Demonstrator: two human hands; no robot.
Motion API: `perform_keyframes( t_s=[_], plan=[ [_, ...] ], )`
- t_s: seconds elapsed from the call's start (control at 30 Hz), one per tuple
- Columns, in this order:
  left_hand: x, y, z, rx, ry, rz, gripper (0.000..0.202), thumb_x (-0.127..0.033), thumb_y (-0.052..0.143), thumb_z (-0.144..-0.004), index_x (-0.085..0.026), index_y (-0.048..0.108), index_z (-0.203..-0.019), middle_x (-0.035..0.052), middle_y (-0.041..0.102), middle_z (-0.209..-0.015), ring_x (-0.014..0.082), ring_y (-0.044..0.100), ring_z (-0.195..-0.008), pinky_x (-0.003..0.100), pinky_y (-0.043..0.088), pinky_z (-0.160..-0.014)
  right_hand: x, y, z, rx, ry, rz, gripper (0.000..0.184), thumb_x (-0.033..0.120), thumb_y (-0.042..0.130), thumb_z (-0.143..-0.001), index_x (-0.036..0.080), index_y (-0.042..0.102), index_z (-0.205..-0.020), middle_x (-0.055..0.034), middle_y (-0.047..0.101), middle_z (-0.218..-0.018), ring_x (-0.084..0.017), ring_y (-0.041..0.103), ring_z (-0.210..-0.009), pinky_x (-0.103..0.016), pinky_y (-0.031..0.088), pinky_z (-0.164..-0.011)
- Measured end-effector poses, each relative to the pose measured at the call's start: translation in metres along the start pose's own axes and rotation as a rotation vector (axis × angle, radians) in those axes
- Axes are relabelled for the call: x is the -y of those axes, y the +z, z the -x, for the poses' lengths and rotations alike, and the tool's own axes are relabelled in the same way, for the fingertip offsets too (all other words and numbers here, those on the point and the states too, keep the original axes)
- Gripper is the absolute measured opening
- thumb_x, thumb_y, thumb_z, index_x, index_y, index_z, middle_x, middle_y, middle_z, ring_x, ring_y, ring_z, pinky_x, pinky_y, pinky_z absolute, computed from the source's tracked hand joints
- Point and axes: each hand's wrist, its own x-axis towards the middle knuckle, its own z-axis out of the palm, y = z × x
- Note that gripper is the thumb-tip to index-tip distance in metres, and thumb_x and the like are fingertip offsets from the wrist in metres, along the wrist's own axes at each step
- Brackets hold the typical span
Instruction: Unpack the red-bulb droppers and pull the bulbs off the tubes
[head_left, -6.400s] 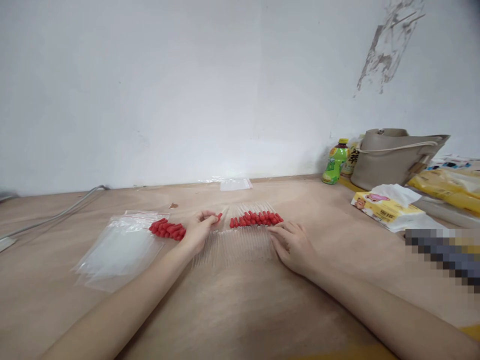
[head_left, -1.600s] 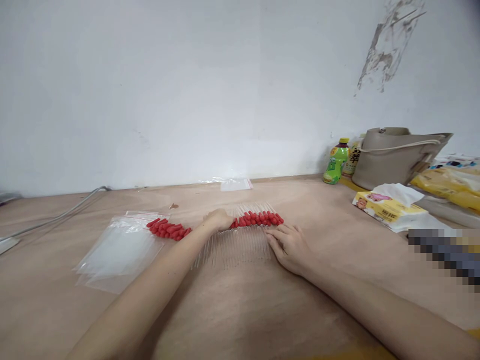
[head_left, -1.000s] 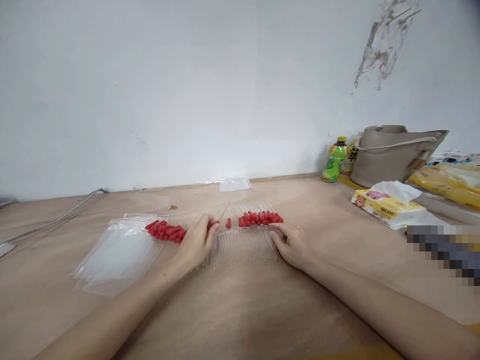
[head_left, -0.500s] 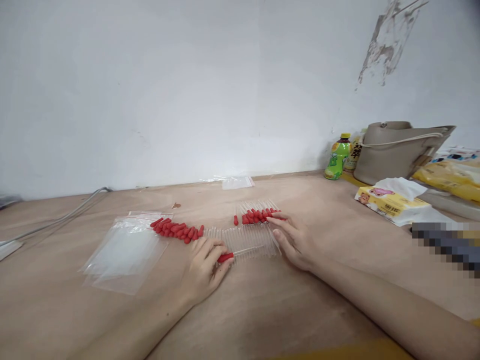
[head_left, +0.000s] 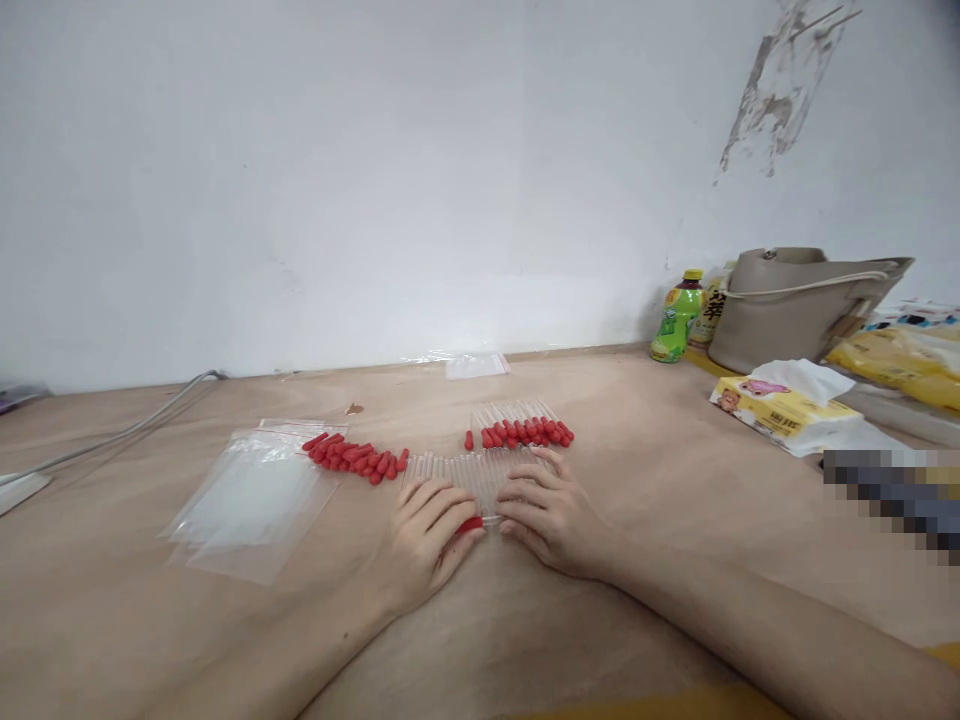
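Observation:
My left hand (head_left: 431, 530) is closed on a dropper with a red rubber bulb (head_left: 470, 524); its thin glass tube points right, toward my right hand. Spread over the right part of a row of clear glass tubes (head_left: 457, 470), my right hand (head_left: 551, 510) has its fingers slightly apart and touches the tubes. Behind this row lies a group of droppers with red bulbs (head_left: 525, 432), glass ends away from me. One more red-bulbed dropper (head_left: 469, 440) lies just left of that group. A heap of loose red bulbs (head_left: 356, 458) sits left of the tubes.
Clear zip bags (head_left: 244, 500) lie stacked at left, and another bag (head_left: 476, 366) lies by the wall. A grey cable (head_left: 150, 425) crosses the far left. On the right stand a green bottle (head_left: 675, 318), a beige bag (head_left: 787, 310) and a yellow tissue box (head_left: 780, 410).
My right hand has moved from the red-bulbed group nearer to me and left, onto the glass tubes. My left hand, holding the dropper, has shifted slightly right.

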Motion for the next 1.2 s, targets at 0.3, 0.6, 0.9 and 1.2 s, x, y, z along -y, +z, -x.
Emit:
perform_keyframes(
  t_s=[0.3,0.6,0.9,1.2],
  plan=[
    [0.001,0.005,0.0,-0.09,0.151,-0.022,0.021,-0.015,0.057,-0.08,-0.016,0.057,-0.1,0.0033,0.068,-0.094,0.0152,0.061,-0.089,0.035,0.041,-0.091,0.003,0.002,-0.001,-0.026,-0.035,-0.062,0.014,0.027,0.052,-0.083,0.02,0.059,-0.093,0.0003,0.067,-0.085,-0.015,0.054,-0.09,-0.044,0.024,-0.1],
    [-0.005,0.0,0.0,-0.025,0.19,-0.047,0.014,-0.015,0.053,-0.08,-0.015,0.059,-0.093,0.0049,0.068,-0.094,0.0176,0.06,-0.097,0.036,0.041,-0.096,0.007,0.0,-0.002,-0.041,-0.16,-0.099,0.008,0.015,0.05,-0.084,0.013,0.058,-0.081,-0.0013,0.065,-0.073,-0.012,0.057,-0.083,-0.032,0.039,-0.095],
    [-0.006,-0.007,0.001,0.035,0.174,0.026,0.012,-0.014,0.05,-0.081,-0.015,0.059,-0.089,0.0046,0.069,-0.089,0.0166,0.062,-0.094,0.036,0.041,-0.096,0.006,-0.004,0.002,0.001,-0.266,-0.052,0.011,0.013,0.049,-0.085,0.008,0.059,-0.087,-0.0052,0.065,-0.079,-0.015,0.057,-0.096,-0.036,0.036,-0.103],
    [-0.002,-0.005,0.006,0.057,0.174,0.055,0.015,-0.014,0.05,-0.082,-0.016,0.057,-0.095,0.0035,0.068,-0.093,0.0163,0.06,-0.098,0.038,0.037,-0.099,0.003,-0.012,0.004,-0.028,-0.363,0.007,0.016,0.007,0.047,-0.084,0.004,0.059,-0.094,-0.0111,0.067,-0.09,-0.019,0.054,-0.106,-0.039,0.039,-0.102]
  ],
)
